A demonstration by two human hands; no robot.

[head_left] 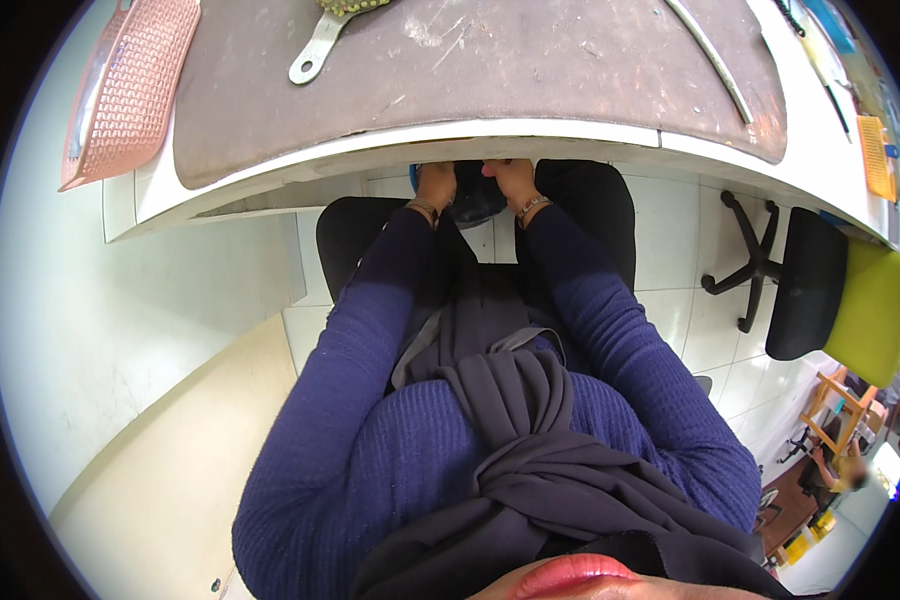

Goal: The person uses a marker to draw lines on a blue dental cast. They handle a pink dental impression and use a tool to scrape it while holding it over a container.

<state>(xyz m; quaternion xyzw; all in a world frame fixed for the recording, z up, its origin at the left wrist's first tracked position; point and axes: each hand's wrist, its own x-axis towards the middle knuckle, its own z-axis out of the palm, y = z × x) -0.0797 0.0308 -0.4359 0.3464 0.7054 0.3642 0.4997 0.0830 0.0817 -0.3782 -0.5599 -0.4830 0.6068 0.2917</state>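
Both hands are down between my knees, just below the table's front edge (400, 142). My left hand (434, 184) is beside a dark, shiny black thing (478, 206) whose kind I cannot make out. A bit of blue (414, 178) shows at that hand's outer side. My right hand (513, 182) is on the other side of the black thing, with a small pink spot (488, 170) at its inner edge. The table edge and shadow hide most of the fingers, so neither grip can be read.
On the table's brown mat (530, 70) lie a metal piece with a holed end (315, 55) and a thin grey rod (715, 65). A pink woven basket (135, 90) stands left, an orange tray (876, 158) right. An office chair (808, 285) is at the right.
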